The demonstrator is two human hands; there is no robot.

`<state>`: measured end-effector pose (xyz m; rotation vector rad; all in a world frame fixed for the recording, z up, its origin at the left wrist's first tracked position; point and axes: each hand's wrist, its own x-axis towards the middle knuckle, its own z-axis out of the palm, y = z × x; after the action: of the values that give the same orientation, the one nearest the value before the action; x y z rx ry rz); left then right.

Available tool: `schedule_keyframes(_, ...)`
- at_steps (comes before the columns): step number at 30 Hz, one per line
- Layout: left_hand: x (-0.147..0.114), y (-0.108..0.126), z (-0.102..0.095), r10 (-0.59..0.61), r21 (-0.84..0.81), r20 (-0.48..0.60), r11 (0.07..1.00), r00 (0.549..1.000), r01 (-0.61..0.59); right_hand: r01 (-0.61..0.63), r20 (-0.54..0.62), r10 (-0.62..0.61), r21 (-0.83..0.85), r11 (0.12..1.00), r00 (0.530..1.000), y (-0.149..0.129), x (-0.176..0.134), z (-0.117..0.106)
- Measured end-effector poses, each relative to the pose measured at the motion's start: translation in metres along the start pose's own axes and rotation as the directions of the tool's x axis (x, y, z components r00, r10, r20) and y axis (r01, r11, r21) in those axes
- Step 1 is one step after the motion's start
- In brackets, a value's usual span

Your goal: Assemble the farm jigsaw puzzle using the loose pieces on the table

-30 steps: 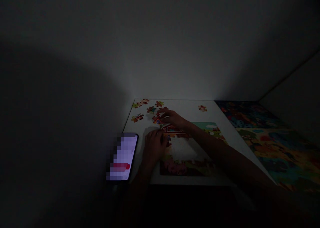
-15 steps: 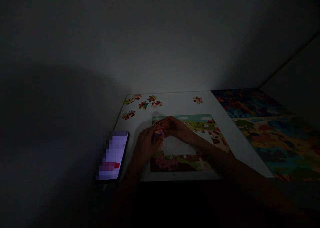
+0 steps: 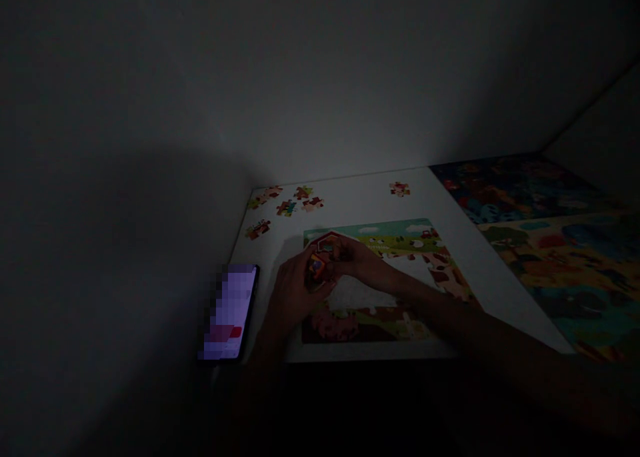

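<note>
A jigsaw puzzle (image 3: pixel 400 228) of a farm scene lies partly assembled, its middle showing bare white. Both hands meet over its left side. My left hand (image 3: pixel 291 290) has its fingers closed around a small orange and blue puzzle piece (image 3: pixel 317 268). My right hand (image 3: pixel 367 265) comes in from the right, fingers bent and pressed to the same piece. Behind the fingertips shows part of a red barn roof (image 3: pixel 332 235) in the picture. Dim light and the fingers hide much of the piece's outline.
Several loose puzzle pieces (image 3: pixel 287 207) lie at the table's back left. One more loose piece (image 3: pixel 399 189) is at the back. A lit phone (image 3: pixel 234 310) stands at the left edge. Dark blue (image 3: pixel 505 187) and yellow-green (image 3: pixel 560 257) picture puzzles lie to the right.
The view has shifted and tilted slightly. My hands have parted a little around the piece, so more of the red roof and the piece shows. The loose pieces remain in place.
</note>
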<state>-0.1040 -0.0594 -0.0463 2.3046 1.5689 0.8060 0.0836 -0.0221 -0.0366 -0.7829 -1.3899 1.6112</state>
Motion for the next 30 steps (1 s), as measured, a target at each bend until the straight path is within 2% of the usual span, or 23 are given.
schedule_keyframes(6,-0.002,0.0,0.001,0.032,0.035,-0.017,0.999,0.999,-0.031,-0.076,0.006,0.076,0.118,0.99,0.997,0.006,0.0,-0.002)
schedule_keyframes(11,-0.003,0.002,0.0,0.059,0.062,-0.013,0.996,0.998,-0.058,-0.132,-0.014,0.133,0.065,0.989,0.991,0.002,-0.001,-0.005)
schedule_keyframes(19,-0.004,0.002,-0.001,0.047,0.065,0.002,0.997,0.999,-0.047,-0.123,0.088,0.126,-0.041,0.992,0.988,-0.004,-0.002,-0.009)
schedule_keyframes(21,-0.004,0.003,-0.001,0.045,0.062,-0.003,0.997,0.999,-0.045,-0.082,0.119,0.091,-0.077,0.994,0.989,-0.004,-0.002,-0.011)
schedule_keyframes(26,-0.006,0.0,0.0,0.057,0.022,-0.021,0.998,0.998,-0.056,0.111,0.262,-0.056,-0.203,0.973,0.964,-0.015,-0.007,-0.014)
schedule_keyframes(30,-0.009,-0.003,0.0,0.1,-0.017,-0.014,0.995,0.995,-0.1,0.202,0.275,-0.112,-0.322,0.925,0.955,-0.019,-0.011,-0.016)
